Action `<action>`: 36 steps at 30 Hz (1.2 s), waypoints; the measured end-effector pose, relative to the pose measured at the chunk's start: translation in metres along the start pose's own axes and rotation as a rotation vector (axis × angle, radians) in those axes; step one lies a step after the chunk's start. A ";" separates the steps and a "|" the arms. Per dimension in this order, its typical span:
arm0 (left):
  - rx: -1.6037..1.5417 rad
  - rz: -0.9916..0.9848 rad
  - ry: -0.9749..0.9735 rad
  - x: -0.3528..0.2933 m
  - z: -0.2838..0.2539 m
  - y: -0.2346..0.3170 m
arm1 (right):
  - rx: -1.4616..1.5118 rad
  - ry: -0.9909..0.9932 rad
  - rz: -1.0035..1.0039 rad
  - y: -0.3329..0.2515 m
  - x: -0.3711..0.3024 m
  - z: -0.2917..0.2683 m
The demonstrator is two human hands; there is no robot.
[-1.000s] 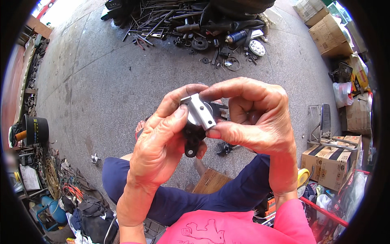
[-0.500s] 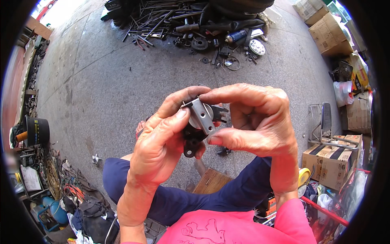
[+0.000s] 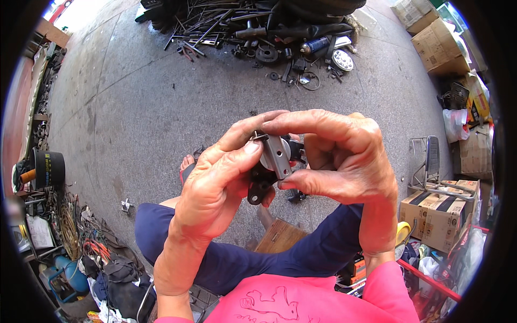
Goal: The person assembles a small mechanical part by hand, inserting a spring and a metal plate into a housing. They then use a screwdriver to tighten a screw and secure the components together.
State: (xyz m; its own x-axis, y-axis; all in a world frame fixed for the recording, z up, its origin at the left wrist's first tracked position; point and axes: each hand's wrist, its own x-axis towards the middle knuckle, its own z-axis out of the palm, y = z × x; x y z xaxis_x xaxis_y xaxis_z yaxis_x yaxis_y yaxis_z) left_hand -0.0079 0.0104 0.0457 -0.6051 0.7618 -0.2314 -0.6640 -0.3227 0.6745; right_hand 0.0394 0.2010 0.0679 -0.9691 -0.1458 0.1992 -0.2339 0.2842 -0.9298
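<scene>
Held up in front of me is a small mechanical part (image 3: 258,188) with a black body and a black lug that has a hole. A silvery metal bracket (image 3: 278,154) with two holes lies across its face, over a round pale piece. My left hand (image 3: 207,183) is closed around the black body, its thumb pressed near the bracket's upper end. My right hand (image 3: 350,156) spans the bracket, with the forefinger at its top end and the thumb at its lower end. The far side of the part is hidden behind my fingers.
A wooden block (image 3: 281,237) sits on the floor between my legs. Ahead lies a heap of metal rods (image 3: 215,24) and greasy parts. Cardboard boxes (image 3: 444,215) and a metal rack (image 3: 431,161) stand at right; cables (image 3: 97,247) and a black bucket (image 3: 48,168) are at left.
Both hands have shifted slightly to the right with the part, and the bracket now stands a little more upright. The grip looks much the same.
</scene>
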 end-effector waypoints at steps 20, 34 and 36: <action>-0.064 0.022 0.042 0.007 0.000 -0.001 | -0.056 0.106 0.004 0.001 -0.001 0.006; -0.114 0.000 0.062 0.007 0.005 0.000 | -0.138 0.059 -0.024 -0.002 0.000 0.014; -0.121 0.001 0.052 0.007 0.004 0.000 | -0.139 0.052 -0.028 -0.002 0.000 0.013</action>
State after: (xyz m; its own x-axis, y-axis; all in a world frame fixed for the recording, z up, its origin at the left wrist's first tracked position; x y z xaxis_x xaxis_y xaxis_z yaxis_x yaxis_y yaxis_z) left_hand -0.0103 0.0176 0.0468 -0.6257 0.7321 -0.2693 -0.7098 -0.3911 0.5859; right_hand 0.0407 0.1877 0.0660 -0.9641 -0.1071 0.2431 -0.2656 0.4101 -0.8725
